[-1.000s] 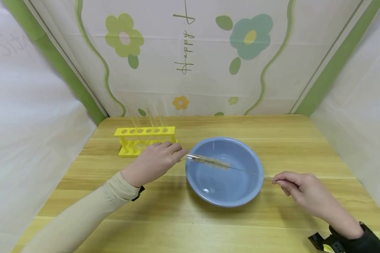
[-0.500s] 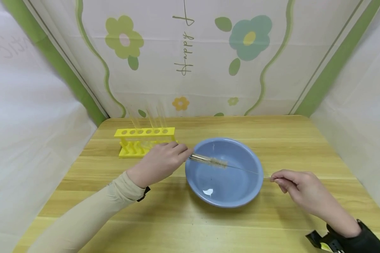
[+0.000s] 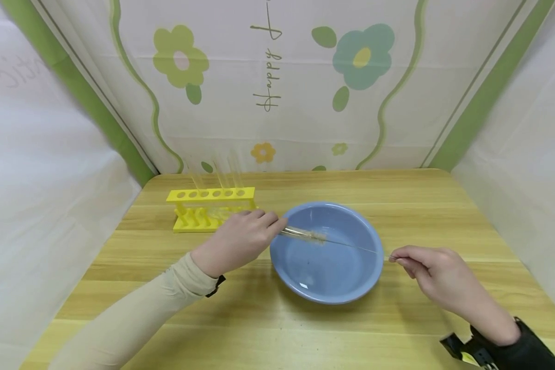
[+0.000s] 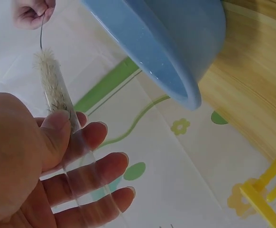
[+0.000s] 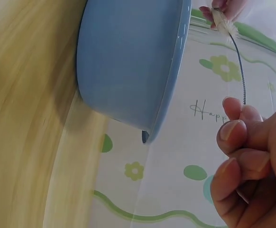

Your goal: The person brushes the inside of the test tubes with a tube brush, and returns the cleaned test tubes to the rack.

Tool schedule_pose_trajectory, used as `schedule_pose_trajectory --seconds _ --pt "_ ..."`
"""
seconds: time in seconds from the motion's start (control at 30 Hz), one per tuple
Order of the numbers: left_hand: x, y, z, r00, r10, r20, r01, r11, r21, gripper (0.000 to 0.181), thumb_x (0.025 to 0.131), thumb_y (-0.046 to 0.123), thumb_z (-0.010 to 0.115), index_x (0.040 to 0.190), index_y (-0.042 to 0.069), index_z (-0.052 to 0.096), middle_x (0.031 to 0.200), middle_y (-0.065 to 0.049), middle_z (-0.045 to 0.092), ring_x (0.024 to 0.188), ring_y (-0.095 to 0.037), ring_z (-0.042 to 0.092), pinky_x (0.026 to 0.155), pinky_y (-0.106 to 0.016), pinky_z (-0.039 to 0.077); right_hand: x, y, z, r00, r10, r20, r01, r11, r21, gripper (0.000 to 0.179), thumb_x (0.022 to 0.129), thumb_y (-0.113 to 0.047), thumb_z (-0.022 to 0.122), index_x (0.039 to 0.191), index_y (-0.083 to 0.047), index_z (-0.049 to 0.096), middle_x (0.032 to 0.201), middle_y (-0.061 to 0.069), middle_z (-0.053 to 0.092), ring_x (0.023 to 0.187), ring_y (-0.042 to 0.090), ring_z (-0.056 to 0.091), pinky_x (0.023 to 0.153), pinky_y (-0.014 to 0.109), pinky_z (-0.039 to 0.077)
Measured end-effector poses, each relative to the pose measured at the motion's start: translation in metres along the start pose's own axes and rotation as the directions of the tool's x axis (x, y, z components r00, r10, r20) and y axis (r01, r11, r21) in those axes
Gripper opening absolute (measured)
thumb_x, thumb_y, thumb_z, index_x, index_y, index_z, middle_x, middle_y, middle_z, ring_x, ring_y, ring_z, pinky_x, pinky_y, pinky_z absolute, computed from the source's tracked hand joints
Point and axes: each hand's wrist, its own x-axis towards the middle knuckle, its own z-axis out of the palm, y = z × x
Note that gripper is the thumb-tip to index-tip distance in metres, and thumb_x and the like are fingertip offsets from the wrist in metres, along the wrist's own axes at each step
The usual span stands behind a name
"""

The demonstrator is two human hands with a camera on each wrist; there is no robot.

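Note:
A clear test tube [image 4: 88, 166] lies across the fingers of my left hand [image 3: 242, 239], pinched near its mouth by the thumb. Most of the bristle head of a test tube brush [image 4: 52, 80] sits inside that tube, with a pale tuft sticking out. The brush's thin twisted wire [image 5: 242, 71] runs over to my right hand [image 3: 437, 275], where thumb and fingertips pinch its end. Both tube and brush hang slantwise above a blue basin [image 3: 326, 293]. Small drops dot the basin's inner wall in the left wrist view.
Behind my left hand stands a yellow test tube rack [image 3: 210, 194] holding several clear tubes [image 3: 222, 174]. It is partly hidden by that hand. The wooden table [image 3: 305, 339] ends at a flowered curtain [image 3: 282, 123], and white sheets hang at both sides.
My left hand has shifted right with the test tube, over the basin's rim. More of the brush head is now inside the tube. My right hand has moved slightly left.

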Motion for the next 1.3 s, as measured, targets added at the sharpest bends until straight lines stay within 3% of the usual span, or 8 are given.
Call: schedule_pose_trajectory --seconds 0.13,0.33,0.53,0.7,1.07,1.3 --pt "0.003 0.003 -0.001 1.0 -0.002 -0.011 0.002 1.0 0.005 0.025 0.089 -0.003 0.065 0.113 0.003 0.068 0.089 -0.006 0.066 0.07 -0.019 0.065 0.056 -0.027 0.054 0.002 -0.002 0.001 1.0 -0.004 -0.005 0.004 1.0 0.002 0.005 0.092 -0.008 0.07 0.096 -0.01 0.073 0.073 -0.019 0.053 0.06 -0.005 0.044 0.053 0.009 0.037" --pt "0.006 0.006 -0.003 1.0 0.002 0.001 -0.002 1.0 -0.021 0.023 0.087 -0.003 0.067 0.109 0.004 0.067 0.089 -0.006 0.066 0.069 -0.019 0.063 0.053 -0.026 0.052 0.005 -0.005 0.005 1.0 -0.016 -0.013 0.016 1.0 -0.008 0.036 0.103 -0.034 0.051 0.096 -0.007 0.074 0.075 -0.016 0.059 0.06 -0.006 0.047 0.052 0.01 0.04" --pt "0.008 0.01 -0.003 1.0 0.002 -0.004 -0.002 0.999 -0.044 0.025 0.087 -0.003 0.069 0.111 0.004 0.067 0.093 -0.007 0.067 0.074 -0.021 0.065 0.058 -0.029 0.056 0.008 -0.01 0.007 0.999 -0.029 -0.021 0.028 0.999 -0.035 0.049 0.104 -0.042 0.041 0.095 -0.007 0.074 0.078 -0.009 0.068 0.062 -0.004 0.055 0.054 0.01 0.045" --pt "0.011 0.017 -0.004 0.999 0.029 -0.029 -0.031 0.998 -0.053 0.026 0.086 -0.003 0.069 0.111 0.004 0.066 0.092 -0.007 0.065 0.073 -0.021 0.064 0.058 -0.028 0.056 0.012 -0.014 0.011 0.998 -0.053 -0.028 0.052 0.998 -0.026 0.049 0.105 -0.041 0.041 0.095 -0.007 0.075 0.086 -0.002 0.074 0.069 0.006 0.067 0.061 0.012 0.051" --pt "0.017 0.026 -0.005 0.999 0.041 -0.013 -0.042 0.998 -0.045 0.022 0.09 0.0 0.065 0.112 0.004 0.066 0.088 -0.005 0.063 0.066 -0.018 0.06 0.057 -0.025 0.052 0.02 -0.019 0.02 0.991 -0.112 -0.073 0.108 0.993 -0.052 0.048 0.105 -0.038 0.042 0.092 -0.006 0.075 0.084 0.002 0.074 0.07 0.017 0.071 0.061 0.017 0.054" --pt "0.019 0.027 -0.004 0.999 0.049 -0.023 -0.05 0.998 -0.026 0.023 0.09 0.0 0.064 0.113 0.004 0.066 0.09 -0.005 0.063 0.067 -0.016 0.06 0.054 -0.024 0.051 0.029 -0.027 0.024 0.995 -0.085 -0.054 0.083 0.996 -0.027 0.051 0.105 -0.041 0.04 0.092 -0.005 0.074 0.083 0.002 0.073 0.067 0.009 0.067 0.056 0.014 0.051"
